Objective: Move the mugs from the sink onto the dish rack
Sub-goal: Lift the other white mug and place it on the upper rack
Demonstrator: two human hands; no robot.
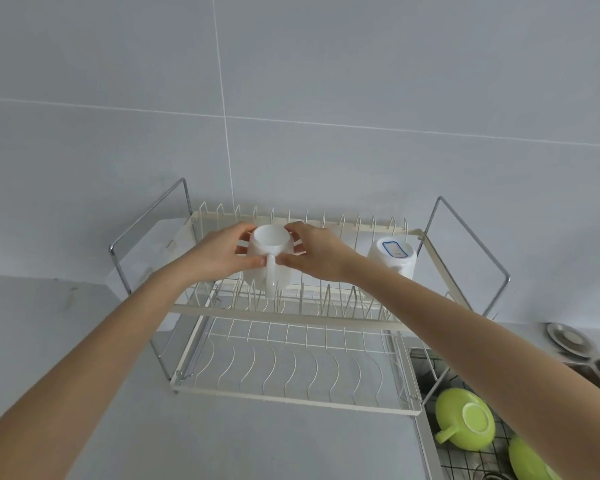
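Observation:
A white mug (265,252) is upside down on the upper tier of the cream two-tier dish rack (284,311), its handle towards me. My left hand (219,252) grips its left side and my right hand (314,252) grips its right side. A second white mug (392,256) with a blue label on its base stands upside down at the right end of the same tier. In the sink (426,445) at the lower right lie a green mug (463,424) upside down and another green piece (527,460), partly cut off by the frame edge.
The rack's lower tier (291,368) holds nothing. Chrome side frames (471,261) rise at both ends of the rack. A round metal lid (568,339) lies on the counter at the far right. Grey tiled wall stands behind; grey counter (222,445) lies in front.

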